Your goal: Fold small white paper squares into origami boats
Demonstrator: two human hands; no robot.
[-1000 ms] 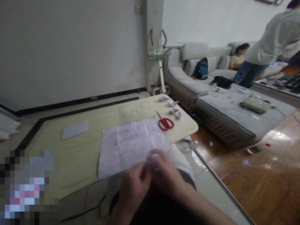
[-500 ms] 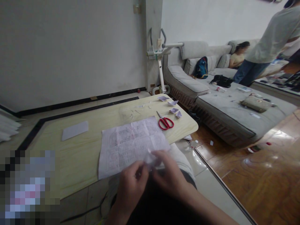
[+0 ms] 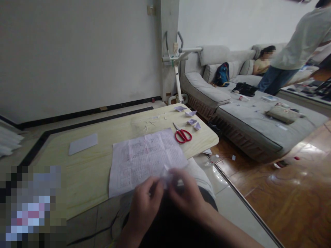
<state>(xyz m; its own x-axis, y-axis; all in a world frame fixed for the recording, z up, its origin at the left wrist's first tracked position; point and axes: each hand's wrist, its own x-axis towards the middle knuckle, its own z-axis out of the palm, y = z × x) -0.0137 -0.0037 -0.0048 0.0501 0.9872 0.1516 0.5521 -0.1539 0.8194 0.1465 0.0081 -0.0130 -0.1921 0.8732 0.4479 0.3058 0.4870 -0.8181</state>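
Between my two hands, over the table's near edge, is a small folded piece of white paper point(image 3: 165, 173). My left hand point(image 3: 148, 196) pinches it from the left with thumb and forefinger. On the other side my right hand point(image 3: 184, 189) grips it with bent fingers, slightly blurred. Just beyond lies a creased printed sheet point(image 3: 144, 158) on the table point(image 3: 85, 179). Red-handled scissors point(image 3: 183, 135) rest beyond the sheet's right corner, blades apart. Several folded paper boats point(image 3: 191, 113) stand at the table's far right end.
Thin paper scraps point(image 3: 151, 122) lie behind the sheet, and a white stack of paper point(image 3: 83, 144) sits to the left. A grey sofa point(image 3: 248, 127) with bags runs along the right. One person point(image 3: 297, 44) stands there; another point(image 3: 262, 63) sits.
My right hand's fingers have shifted slightly on the folded paper, drawing closer over it. My left hand keeps its pinch almost in place. The standing person leans a little differently.
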